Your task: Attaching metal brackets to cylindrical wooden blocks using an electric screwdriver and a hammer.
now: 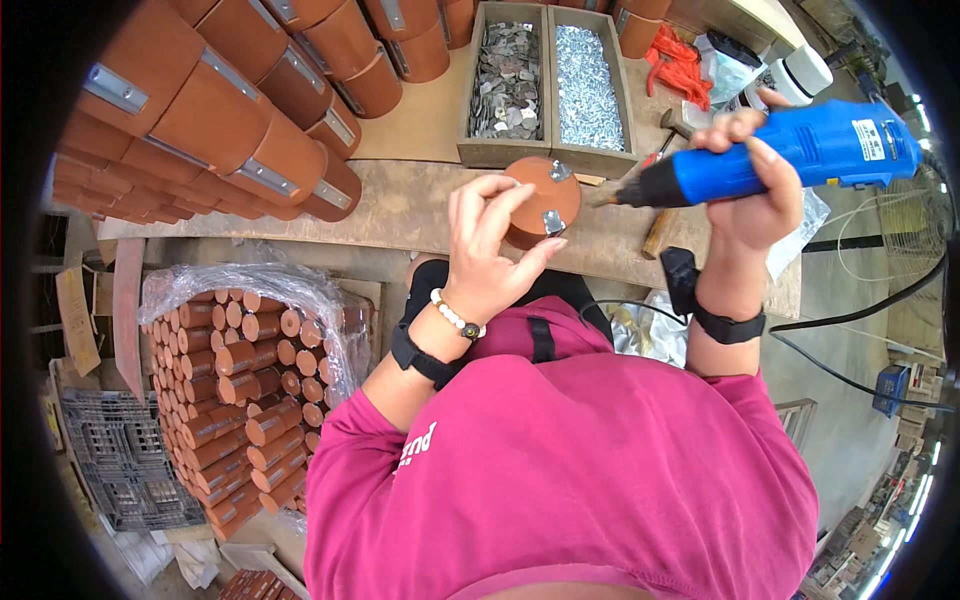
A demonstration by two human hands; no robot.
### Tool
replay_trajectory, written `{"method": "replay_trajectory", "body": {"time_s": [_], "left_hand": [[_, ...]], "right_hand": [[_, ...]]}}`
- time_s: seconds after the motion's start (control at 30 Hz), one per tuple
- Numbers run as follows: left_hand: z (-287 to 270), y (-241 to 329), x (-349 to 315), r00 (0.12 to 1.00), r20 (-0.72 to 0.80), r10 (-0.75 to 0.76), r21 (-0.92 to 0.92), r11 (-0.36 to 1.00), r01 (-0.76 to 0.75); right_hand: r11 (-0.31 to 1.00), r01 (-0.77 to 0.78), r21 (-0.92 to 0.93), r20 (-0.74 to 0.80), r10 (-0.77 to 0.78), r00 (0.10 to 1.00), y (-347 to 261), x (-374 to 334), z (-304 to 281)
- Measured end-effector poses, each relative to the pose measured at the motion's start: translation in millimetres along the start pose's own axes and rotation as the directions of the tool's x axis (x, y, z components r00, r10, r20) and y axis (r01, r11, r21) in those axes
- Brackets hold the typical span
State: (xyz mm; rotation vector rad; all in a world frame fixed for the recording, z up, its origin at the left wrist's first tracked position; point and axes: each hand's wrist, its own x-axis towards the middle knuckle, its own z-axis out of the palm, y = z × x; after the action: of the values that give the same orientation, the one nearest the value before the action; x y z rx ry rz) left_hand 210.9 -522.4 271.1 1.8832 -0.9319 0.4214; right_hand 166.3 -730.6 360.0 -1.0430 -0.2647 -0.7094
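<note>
A short reddish-brown cylinder (540, 205) stands at the workbench's near edge, with two small shiny metal pieces on its top, one at the upper right (560, 171) and one lower down (553, 222). My left hand (490, 235) curves around its left side, thumb by the lower metal piece and fingertips at the upper left rim. To the right, my right hand (755, 175) is closed around a blue electric screwdriver (810, 145). Its black nose and narrow tip point left toward the cylinder, a short gap away from it.
Behind the cylinder stands a two-part wooden box (549, 150) of flat metal pieces and screws. Stacked brown cylinders (250, 130) fill the left. A hammer (658, 232), red gloves (678, 65) and white bottle (800, 75) lie right. Wrapped brown rods (240, 390) stand lower left; a black cable (870, 310) hangs right.
</note>
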Motion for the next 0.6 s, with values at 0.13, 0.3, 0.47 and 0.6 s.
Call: {"method": "replay_trajectory", "body": {"time_s": [0.13, 0.3, 0.47, 0.6], "left_hand": [[-7.1, -2.6, 4.1, 0.997, 0.022, -0.073, 0.118, 0.990, 0.070], [-4.8, -4.7, 1.2, 0.993, 0.060, -0.104, 0.196, 0.976, 0.090], [-3.5, -3.1, -0.4, 0.997, 0.028, -0.074, 0.201, 0.977, 0.067], [-3.6, -1.8, -0.2, 0.996, 0.037, -0.080, 0.222, 0.972, 0.069]], "right_hand": [[0.962, -0.081, -0.260, -0.339, -0.012, 0.941, -20.1, -3.9, -57.7], [0.900, -0.200, -0.387, -0.663, -0.121, 0.739, -26.8, -17.8, -133.0], [0.816, -0.391, -0.426, -0.802, -0.140, 0.580, -30.4, -39.5, -182.1], [0.796, -0.443, -0.412, -0.831, -0.128, 0.542, -21.5, -56.8, -220.1]]}}
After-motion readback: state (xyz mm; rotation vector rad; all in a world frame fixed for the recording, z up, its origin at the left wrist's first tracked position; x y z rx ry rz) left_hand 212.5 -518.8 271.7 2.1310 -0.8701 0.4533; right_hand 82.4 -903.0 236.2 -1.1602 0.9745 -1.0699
